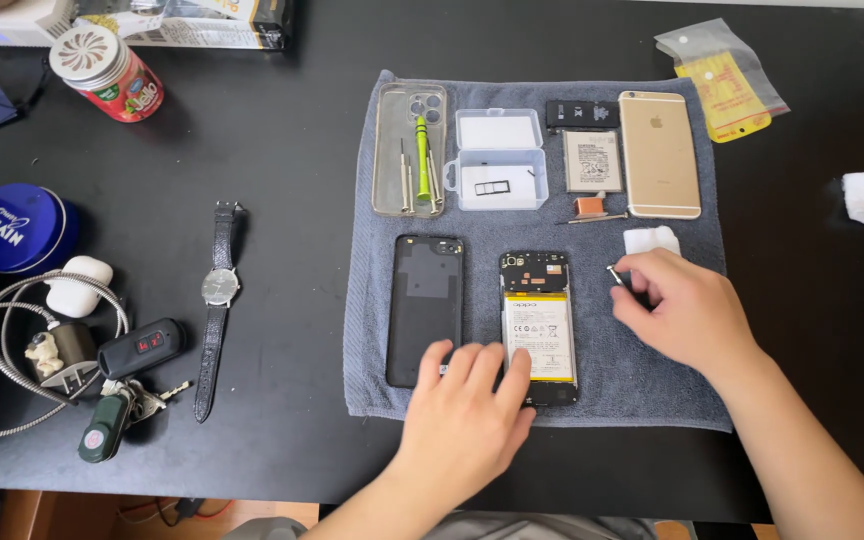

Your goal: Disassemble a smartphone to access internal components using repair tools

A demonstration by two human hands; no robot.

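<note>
Pinching a small metal-tipped tool [615, 272] between thumb and forefinger, the right hand [687, 315] hovers over the grey towel [372, 300] just to the right of the opened phone [539, 325]; its fingers are closed together on the tool, whose bright tip points up and to the left, toward the phone's upper right edge. The left hand [467, 415] lies at the phone's lower end with its fingers spread slightly apart, fingertips resting on the bottom of the yellow-labelled battery [540, 336] and on the towel beside it, pressing rather than gripping. The phone lies with its long axis running away from the person, exposed circuit board at the far end and battery below it, so it sits between the two hands: the left one touches it, the right one is near but apart from it. Just left of the phone, parallel to it, lies its removed black back cover [426, 305], close to the left hand's outer fingers. A small white wipe [650, 240] sits just beyond the right hand. Farther up the towel stand a clear phone case holding a green screwdriver [421, 155], a clear plastic parts box [498, 158], a loose battery [593, 160] and a gold phone [659, 153] lying face down. Off the towel, on the black table [282, 200], a wristwatch [219, 300] and a bunch of keys [127, 395] lie well apart to the left.
</note>
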